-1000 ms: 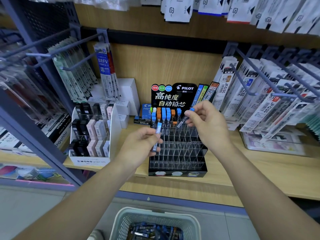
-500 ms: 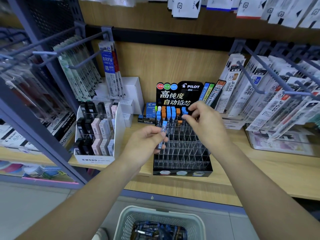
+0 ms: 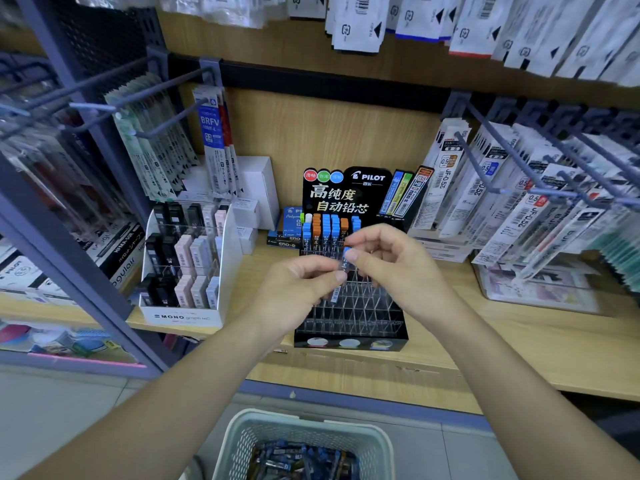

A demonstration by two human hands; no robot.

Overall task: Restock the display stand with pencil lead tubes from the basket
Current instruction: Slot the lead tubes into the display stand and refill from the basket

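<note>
Treat slim blue-capped clear plastic lead tube [image 3: 336, 292], pinched by left hand [image 3: 301, 289] and right hand [image 3: 393, 268] grips, as probably light, rigid, slippery; hold mid-barrel

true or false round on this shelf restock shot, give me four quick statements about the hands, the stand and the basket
1. The left hand and the right hand both pinch one blue-capped lead tube. True.
2. Every slot of the display stand is filled. False: only its back rows hold capped tubes; the front slots are empty.
3. The basket has loose tubes in it. True.
4. The basket stands on the shelf beside the stand. False: it is below the shelf edge, near the person.
</note>
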